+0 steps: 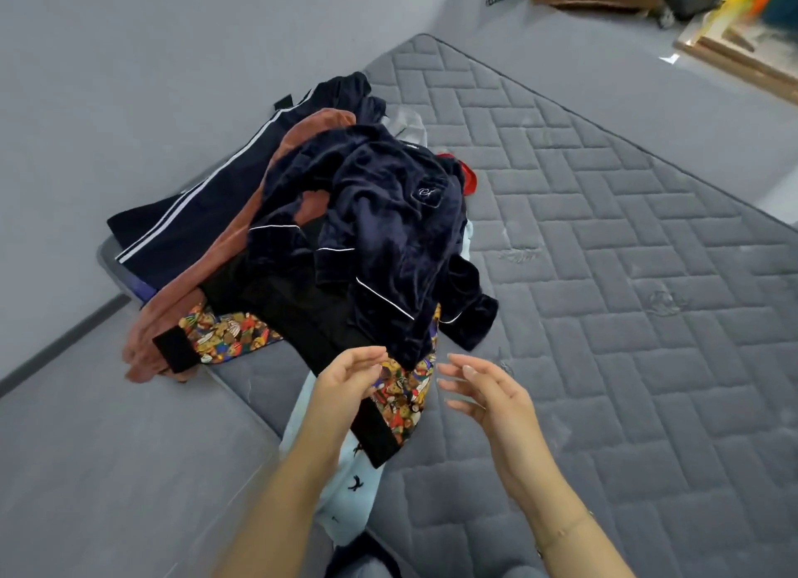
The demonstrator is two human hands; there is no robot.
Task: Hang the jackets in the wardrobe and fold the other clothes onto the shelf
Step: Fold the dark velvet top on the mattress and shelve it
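The job looks barely begun: both the left hand [352, 376] and right hand [486, 394] hover with fingers loose and empty at the near edge of the clothes pile [345, 240], which lies heaped on the grey quilted mattress [604, 240]. Next, probably, one garment must be gripped and pulled free, likely the navy velvet jacket [388, 214] on top. Grey floor [108, 448] and wall surround the bed; no wardrobe shows.

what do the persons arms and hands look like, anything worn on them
Both forearms are bare, with no sleeves in view. The left hand shows no ring or glove. The right hand has short, pale fingernails and is also gloveless; a thin band or bracelet seems to circle its wrist, though that is too small to make out clearly.
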